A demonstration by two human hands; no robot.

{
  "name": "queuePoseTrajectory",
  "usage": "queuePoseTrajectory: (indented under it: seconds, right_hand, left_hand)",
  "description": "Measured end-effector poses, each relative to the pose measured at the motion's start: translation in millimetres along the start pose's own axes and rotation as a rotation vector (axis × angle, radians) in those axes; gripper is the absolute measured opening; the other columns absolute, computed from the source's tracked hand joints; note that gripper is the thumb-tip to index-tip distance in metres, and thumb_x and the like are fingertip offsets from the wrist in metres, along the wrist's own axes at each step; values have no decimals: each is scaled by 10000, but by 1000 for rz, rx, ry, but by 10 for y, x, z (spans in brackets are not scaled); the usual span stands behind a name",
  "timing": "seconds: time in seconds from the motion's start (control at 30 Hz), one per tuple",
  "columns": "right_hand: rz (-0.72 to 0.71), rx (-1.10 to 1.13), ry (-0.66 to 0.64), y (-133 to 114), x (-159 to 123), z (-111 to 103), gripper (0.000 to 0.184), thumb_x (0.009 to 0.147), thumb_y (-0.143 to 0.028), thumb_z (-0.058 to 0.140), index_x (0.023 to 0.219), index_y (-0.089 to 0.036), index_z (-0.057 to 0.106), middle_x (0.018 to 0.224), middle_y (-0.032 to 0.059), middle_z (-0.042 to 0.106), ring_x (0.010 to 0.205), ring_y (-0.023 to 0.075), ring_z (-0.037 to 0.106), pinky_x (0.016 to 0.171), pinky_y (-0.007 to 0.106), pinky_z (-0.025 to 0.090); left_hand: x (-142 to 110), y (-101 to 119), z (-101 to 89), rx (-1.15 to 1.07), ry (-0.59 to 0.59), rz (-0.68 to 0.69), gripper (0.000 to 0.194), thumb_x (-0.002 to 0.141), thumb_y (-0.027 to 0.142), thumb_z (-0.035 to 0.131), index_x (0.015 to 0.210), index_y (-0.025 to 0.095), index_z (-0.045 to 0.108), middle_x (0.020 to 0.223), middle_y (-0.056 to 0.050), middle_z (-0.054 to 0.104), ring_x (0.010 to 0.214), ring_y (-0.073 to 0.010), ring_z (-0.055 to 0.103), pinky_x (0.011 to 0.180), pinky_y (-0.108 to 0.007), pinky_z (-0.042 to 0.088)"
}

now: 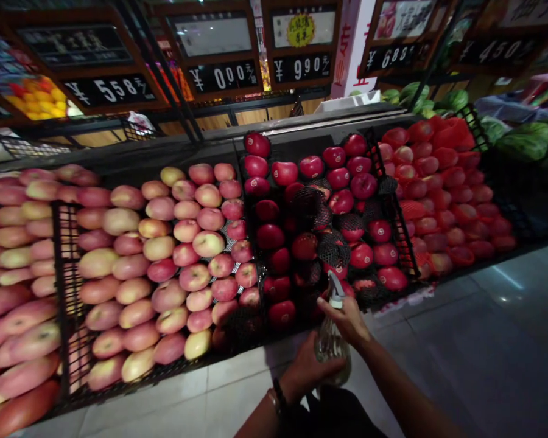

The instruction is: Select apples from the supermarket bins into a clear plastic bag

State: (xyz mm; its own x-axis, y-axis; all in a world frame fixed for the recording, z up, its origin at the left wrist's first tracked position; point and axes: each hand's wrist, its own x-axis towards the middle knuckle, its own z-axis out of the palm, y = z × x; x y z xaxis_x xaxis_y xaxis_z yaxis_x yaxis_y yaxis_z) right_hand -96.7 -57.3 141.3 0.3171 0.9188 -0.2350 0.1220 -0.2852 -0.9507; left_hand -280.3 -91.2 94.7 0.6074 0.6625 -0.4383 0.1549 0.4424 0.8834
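In front of the dark red apples (281, 313), a clear spray bottle (332, 340) with a pale nozzle stands between my two hands. My left hand (308, 365) is wrapped around the lower body of the bottle, and a dark bracelet circles that wrist. Higher up, my right hand (348, 319) grips the bottle at its neck, just under the nozzle. Liquid seems to show through the bottle's wall. Some of the dark apples near the nozzle wear black foam nets (333, 246). My fingers partly hide the bottle.
Yellow-pink apples (159, 249) lie in black crates to the left. Apples in red nets (447, 182) fill the right end of the display. Price signs (304, 67) hang above. A tiled floor (484, 340) runs along the front, and watermelons (413, 94) lie behind.
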Motion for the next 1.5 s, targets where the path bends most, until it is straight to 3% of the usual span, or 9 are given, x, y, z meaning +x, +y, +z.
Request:
queuePoseTrajectory:
  seconds: [0.23,0.37,0.57,0.67,0.8,1.0,1.2,1.33,1.5]
  right_hand:
    - [-115,-94,-127,-198,-93,783,264,832,-486,773,806,-257,644,719,-23,650,681,188,589,722,333,509]
    - [-97,-94,-187,-292,1,983,280,833,-492,795,811,-254,650,684,-40,638,638,174,559,635,309,479]
    - [-3,-55,-21,-360,125,960,409,805,-578,808,675,-247,606,588,-37,576,568,158,494,558,311,414]
    - [29,-1,86,-381,31,887,413,864,-613,763,753,-248,604,621,-36,594,564,164,525,542,309,432]
    - [42,0,83,-411,-166,885,410,857,-613,803,836,-220,686,674,-10,663,614,183,588,583,312,475]
    - [84,-37,-29,-224,-482,1211,475,771,-641,839,654,-238,617,617,-9,598,611,170,512,591,318,440]
    - [137,-67,-41,61,-871,1521,390,790,-580,806,724,-241,625,598,-38,574,580,165,495,591,322,445]
    - [140,-115,-41,177,-1013,1470,411,805,-609,789,691,-245,637,602,-22,599,629,195,550,620,335,454]
    - [128,-166,-60,243,-1152,1277,366,833,-577,765,733,-241,663,632,-13,626,623,208,575,639,354,482]
  left_hand:
    - [-412,-122,-404,-61,58,40,656,778,617,914,1205,152,737,1132,-94,788,1049,-296,698,966,-418,572]
    - [-518,-105,-532,-112,121,75,792,765,643,937,1333,151,687,1247,-134,784,1152,-339,701,1028,-461,560]
    - [-522,13,-680,-127,193,99,923,688,736,976,1308,148,626,1274,-175,757,1173,-359,702,1016,-483,559]
    - [-533,93,-758,-110,160,115,948,673,716,996,1324,150,603,1278,-174,759,1163,-351,703,998,-472,558]
    - [-654,115,-806,-45,124,77,927,643,699,1014,1288,155,631,1277,-170,761,1175,-361,697,982,-465,564]
    - [-1033,-127,-853,-38,63,5,814,679,619,1005,1265,153,687,1234,-153,781,1152,-363,709,997,-479,578]
    - [-1341,-383,-941,-195,-76,-13,870,700,710,965,1350,182,729,1245,-125,796,1184,-360,716,1064,-484,590]
    - [-1378,-564,-885,-203,-150,-57,841,723,704,952,1334,161,748,1206,-127,799,1120,-334,740,1010,-469,589]
    - [-1377,-756,-676,-123,-146,-79,726,698,632,987,1203,158,769,1076,-82,772,984,-274,696,915,-418,574]
